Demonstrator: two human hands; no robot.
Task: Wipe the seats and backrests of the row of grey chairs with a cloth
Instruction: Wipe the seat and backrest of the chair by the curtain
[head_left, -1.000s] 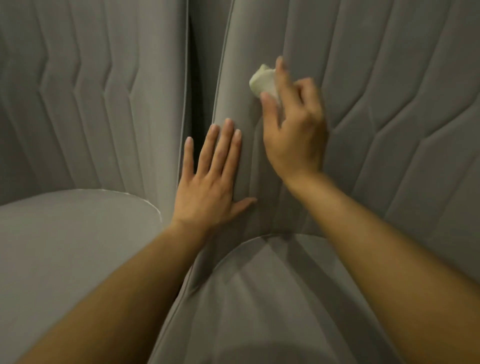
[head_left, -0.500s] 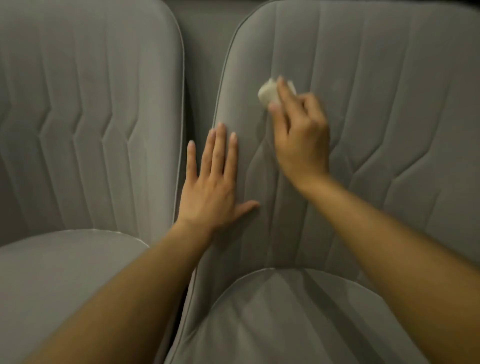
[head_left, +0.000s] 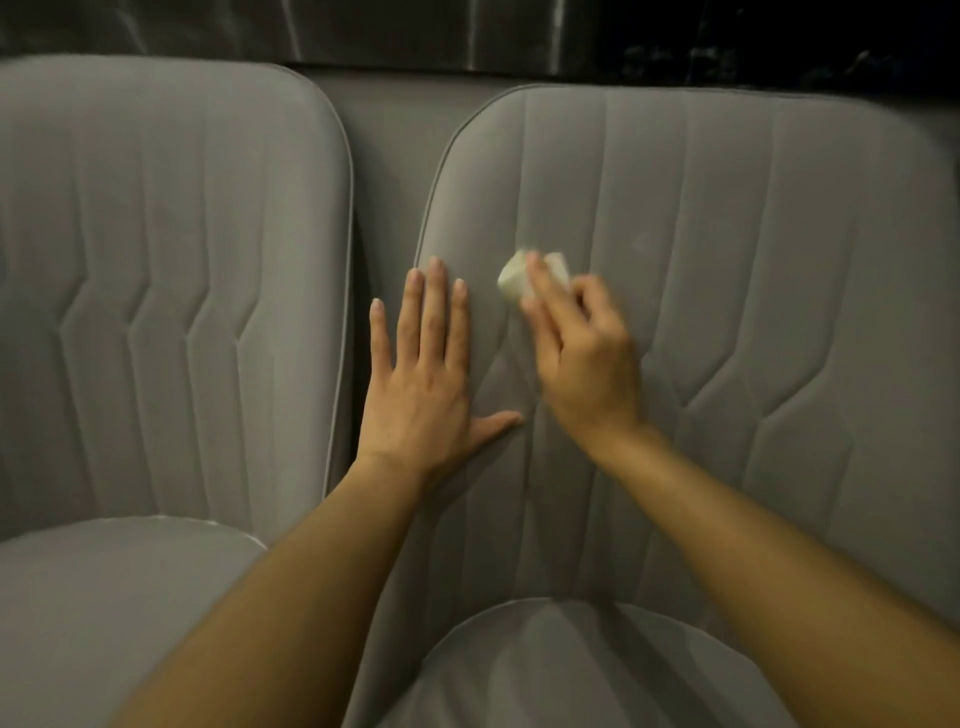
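Two grey upholstered chairs stand side by side. The right chair's backrest (head_left: 737, 270) fills the middle and right, with its seat (head_left: 561, 670) at the bottom. My right hand (head_left: 582, 358) holds a small white cloth (head_left: 514, 278) under its fingers against the left part of that backrest; the hand is motion-blurred. My left hand (head_left: 421, 379) lies flat with fingers straight on the backrest's left edge, just left of the cloth. The left chair's backrest (head_left: 171, 291) and seat (head_left: 114, 597) are untouched by either hand.
A narrow dark gap (head_left: 363, 291) separates the two backrests. Behind the chairs runs a grey panel (head_left: 395, 109) and above it a dark glossy wall (head_left: 467, 31).
The view has pulled back and tilted up, so the tops of both backrests now show. My right hand with the cloth keeps rubbing the backrest; my left hand stays flat on the same spot.
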